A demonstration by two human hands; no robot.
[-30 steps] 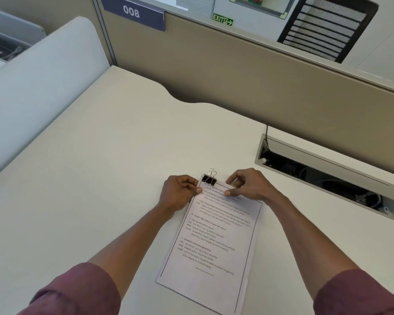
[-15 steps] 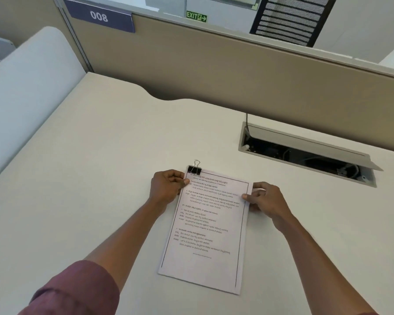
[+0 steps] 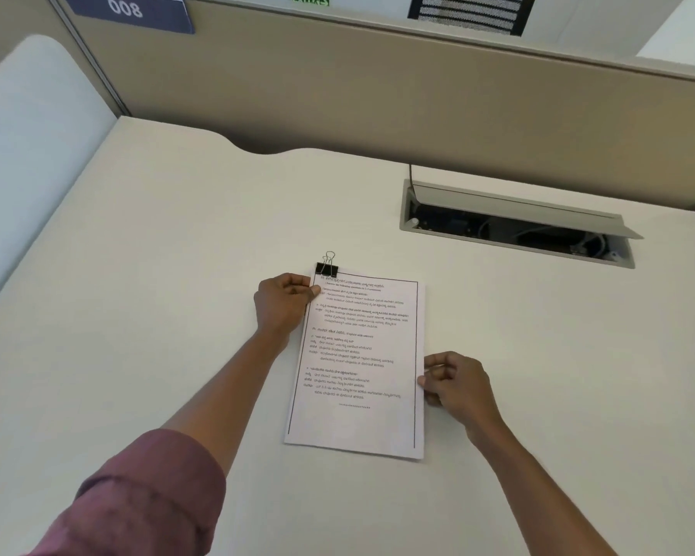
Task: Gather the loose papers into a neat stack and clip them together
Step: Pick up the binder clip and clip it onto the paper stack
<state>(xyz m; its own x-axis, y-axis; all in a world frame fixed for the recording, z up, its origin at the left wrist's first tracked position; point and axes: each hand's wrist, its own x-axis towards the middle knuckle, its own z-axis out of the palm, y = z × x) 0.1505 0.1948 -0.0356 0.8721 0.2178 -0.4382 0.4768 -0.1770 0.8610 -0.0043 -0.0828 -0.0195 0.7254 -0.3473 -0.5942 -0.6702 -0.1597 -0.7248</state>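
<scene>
White paper, printed: stack of papers (image 3: 358, 363) lying flat on the cream desk (image 3: 157, 274), near centre, edges squared so that it reads almost as one sheet; sheet count cannot be told

Black binder clip (image 3: 326, 269), steel wire handles: seated on the far-left corner of the stack, one handle standing up toward the far side; the corner position judged to leave the printed text uncovered while binding every sheet

Left hand (image 3: 283, 300): at the left edge of the stack just near of the clip, fingers curled narrow, thumb and forefinger pinching the paper edge; judged to be steadying the clipped corner

Right hand (image 3: 456, 383): at the right edge, toward the near half, fingers loosely curled with thumb tip touching the margin; whether it grips or merely nudges the edge cannot be told; judged a squaring touch, diagonal to the other hand

Task state, judged: gathering and clipping appear complete, only final alignment left

Container: recessed cable tray (image 3: 514, 230) in the desk, far right, well apart from the stack, grey flap lid raised; holds dark sockets and pale cables, detail unclear

Surround: beige partition (image 3: 378, 98) along the far edge
</scene>
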